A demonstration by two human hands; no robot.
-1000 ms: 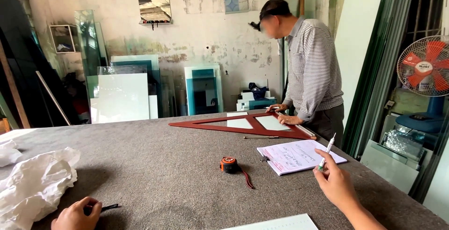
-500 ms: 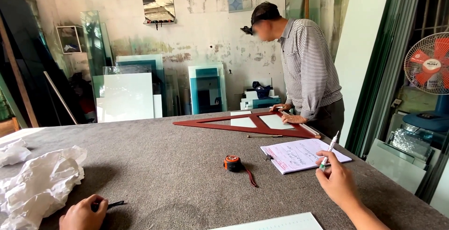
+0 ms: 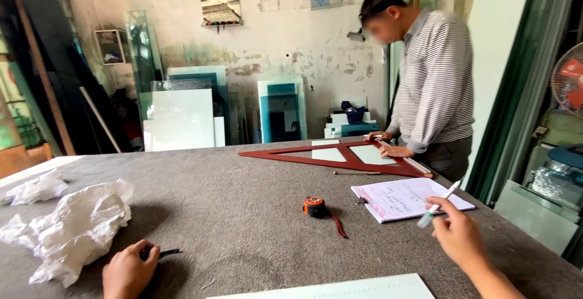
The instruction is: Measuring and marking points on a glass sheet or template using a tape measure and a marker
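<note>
My right hand (image 3: 460,236) holds a white pen (image 3: 440,202) just above the near edge of an open notebook (image 3: 405,198) with handwriting on its page. My left hand (image 3: 129,270) rests on the grey felt table (image 3: 243,214), closed around a thin black tool (image 3: 163,253) that pokes out to the right. An orange and black tape measure (image 3: 314,206) with a red strap lies between my hands, a little farther away. Across the table a person in a striped shirt (image 3: 432,80) leans with both hands on a large red triangular frame (image 3: 340,155).
Crumpled white paper (image 3: 76,226) lies at the left of the table, with another wad (image 3: 36,188) behind it. A white sheet edge (image 3: 340,288) sits at the near edge. Glass panes (image 3: 182,113) lean on the back wall. A fan (image 3: 568,83) stands at the right.
The view has shifted slightly so the table and person appear closer. My right hand has risen a little with the pen. My left hand stays on the black tool.
</note>
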